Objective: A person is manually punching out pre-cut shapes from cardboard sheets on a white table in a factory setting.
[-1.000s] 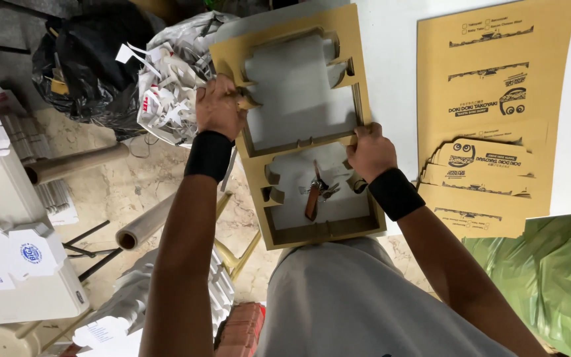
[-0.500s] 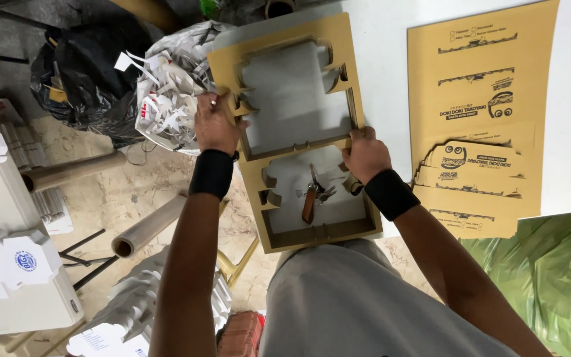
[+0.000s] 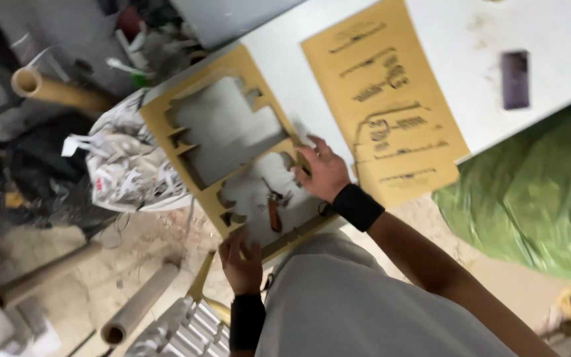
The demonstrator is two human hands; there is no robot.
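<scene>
- Head view, the setting: a white worktable stands over a dusty, littered floor, with cardboard tubes, a sack of shredded paper and a green bag crowded around it.
- Head view, the work: a tan cardboard cut-out frame, with two large openings punched out, lies tilted at the table's near corner, its lower edge hanging out over the floor.
- Right hand: spread flat, palm down, on the right rail of the frame; it presses rather than pinches, fingers open.
- Left hand: at the frame's lower corner, fingers curled toward the edge; whether they truly clamp the card I cannot tell, since the picture is blurred there.
- A small tool with a brown handle lies on the table inside the lower opening, between the two hands.
- A printed tan sheet lies just beside the frame, and a dark flat object sits farther up the table.
- Risk: the thin bridges between the openings look weak; uneven pull from the two hands could crease or tear them.
- Risk: with one edge overhanging and only a flat palm holding it, the frame could slide off into the litter.
- Risk: dragging the frame could snag the tool and sweep it off, or bring fingers against it.
</scene>
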